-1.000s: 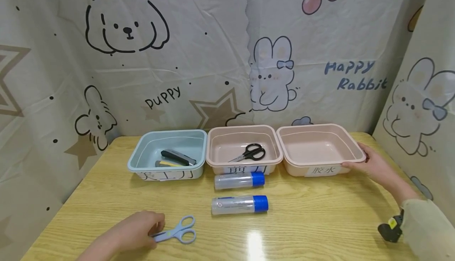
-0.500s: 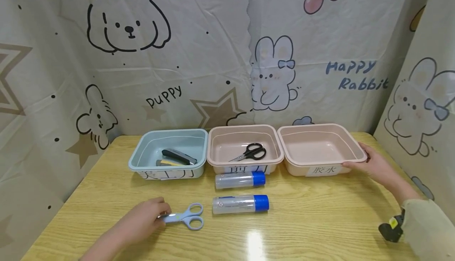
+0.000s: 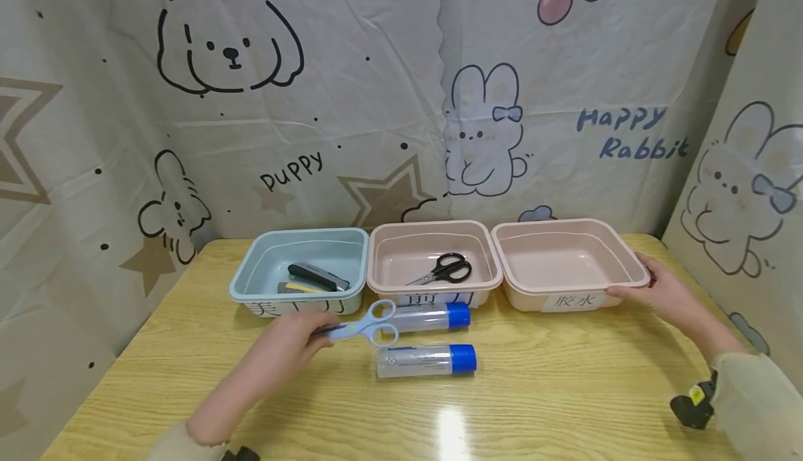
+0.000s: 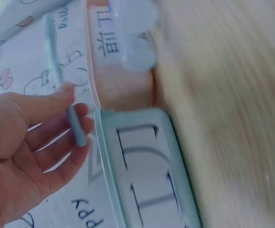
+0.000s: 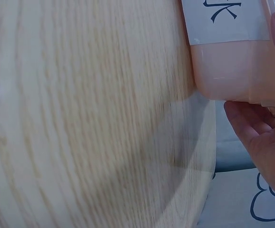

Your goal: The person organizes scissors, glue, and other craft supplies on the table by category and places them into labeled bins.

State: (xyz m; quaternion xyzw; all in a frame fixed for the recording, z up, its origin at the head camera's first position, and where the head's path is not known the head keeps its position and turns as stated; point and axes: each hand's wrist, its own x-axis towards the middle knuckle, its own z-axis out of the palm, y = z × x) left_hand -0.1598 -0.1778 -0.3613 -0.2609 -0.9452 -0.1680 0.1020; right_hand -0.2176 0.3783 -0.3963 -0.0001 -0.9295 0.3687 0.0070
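Light blue scissors point(image 3: 364, 326) are pinched by the blade end in my left hand point(image 3: 295, 335), their handle loops pointing right and overlapping the farther glue tube in the head view. In the left wrist view the scissors point(image 4: 63, 80) appear edge-on between thumb and fingers. My right hand point(image 3: 661, 293) holds the right corner of the right pink basin point(image 3: 567, 293), thumb at the front of the rim; the right wrist view shows fingers point(image 5: 251, 118) against its end wall. Two clear glue tubes with blue caps, one farther point(image 3: 423, 317) and one nearer point(image 3: 426, 360), lie on the table.
A blue basin point(image 3: 238, 290) with box cutters point(image 3: 318, 277) stands at the left of the row. The middle pink basin point(image 3: 389, 290) holds black-handled scissors point(image 3: 450, 268). All have paper labels. A printed curtain point(image 3: 376, 98) hangs behind the wooden table point(image 3: 552, 391).
My left hand has lifted the light blue scissors from the near left of the table and carried them forward and right, toward the basins. The right hand has stayed at its basin.
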